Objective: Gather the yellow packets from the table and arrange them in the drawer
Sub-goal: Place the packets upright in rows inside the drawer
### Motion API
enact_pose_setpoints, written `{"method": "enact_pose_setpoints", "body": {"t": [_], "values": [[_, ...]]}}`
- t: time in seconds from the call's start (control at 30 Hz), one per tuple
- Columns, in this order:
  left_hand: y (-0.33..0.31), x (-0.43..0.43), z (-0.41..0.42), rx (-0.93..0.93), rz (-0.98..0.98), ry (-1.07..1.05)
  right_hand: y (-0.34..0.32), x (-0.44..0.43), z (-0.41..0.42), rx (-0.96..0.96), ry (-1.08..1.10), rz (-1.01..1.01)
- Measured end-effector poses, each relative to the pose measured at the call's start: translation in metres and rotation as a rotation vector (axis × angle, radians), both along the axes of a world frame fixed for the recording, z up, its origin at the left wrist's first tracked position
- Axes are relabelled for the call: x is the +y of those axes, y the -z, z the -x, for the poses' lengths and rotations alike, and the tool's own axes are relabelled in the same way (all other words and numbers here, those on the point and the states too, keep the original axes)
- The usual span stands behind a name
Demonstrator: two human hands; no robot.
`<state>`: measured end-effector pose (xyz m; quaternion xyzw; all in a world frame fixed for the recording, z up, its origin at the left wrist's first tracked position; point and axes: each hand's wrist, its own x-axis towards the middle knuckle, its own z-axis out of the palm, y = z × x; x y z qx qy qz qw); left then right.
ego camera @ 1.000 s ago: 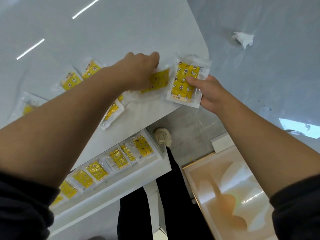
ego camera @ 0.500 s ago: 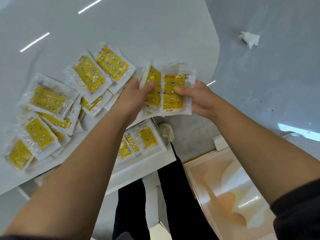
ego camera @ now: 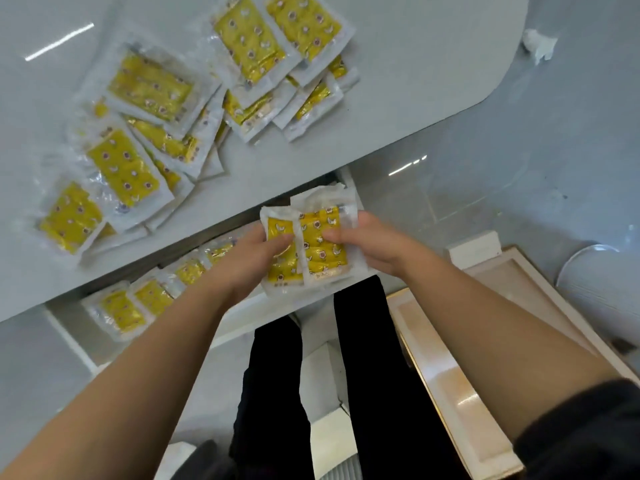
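Observation:
Both hands hold a small stack of yellow packets (ego camera: 317,244) in clear wrappers above the right end of the open drawer (ego camera: 239,323). My left hand (ego camera: 251,261) grips the stack's left side with the thumb on top. My right hand (ego camera: 372,242) grips the right side. Inside the drawer a row of yellow packets (ego camera: 152,299) lies side by side, partly hidden by my left forearm. Several more yellow packets (ego camera: 138,161) lie in a loose overlapping pile on the white table (ego camera: 398,91) above the drawer.
The table's rounded corner is at the upper right. A crumpled white tissue (ego camera: 538,45) lies on the grey floor beyond it. A cream, gold-edged panel (ego camera: 460,358) sits to the right of my dark-trousered legs (ego camera: 363,393).
Both hands have come down from the table's edge with the stack of packets and now hold it over the drawer. The view has tilted down toward the drawer.

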<state>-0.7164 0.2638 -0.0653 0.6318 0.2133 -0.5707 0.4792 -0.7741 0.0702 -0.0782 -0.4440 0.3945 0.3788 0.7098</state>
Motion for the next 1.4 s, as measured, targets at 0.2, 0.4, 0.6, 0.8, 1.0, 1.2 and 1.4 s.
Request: {"method": "enact_pose_setpoints", "body": {"t": [0.2,0.4,0.6,0.8,1.0,1.2,1.4], "values": [[0.052,0.066,0.027,-0.001,-0.224,-0.234,0.039,0.021,0.008,0.151,0.044,0.227],[0.087,0.088,0.030,-0.024,-0.302,-0.313,0.072,0.032,-0.005,0.107,-0.271,0.527],[0.115,0.087,0.031,-0.049,-0.289,-0.371,0.101,0.080,-0.009,0.029,-0.433,0.542],[0.136,0.075,0.030,-0.058,-0.299,-0.268,0.118,0.080,-0.014,0.001,-0.544,0.737],[0.141,0.063,0.028,-0.264,-0.476,0.068,0.110,0.075,-0.021,-0.024,-1.079,0.990],[0.135,0.069,0.022,-0.349,-0.623,0.434,0.093,0.075,-0.036,-0.012,-1.517,1.169],[0.134,0.069,0.024,-0.777,-0.617,0.891,0.108,0.083,-0.028,-0.665,-1.512,1.232]]}}
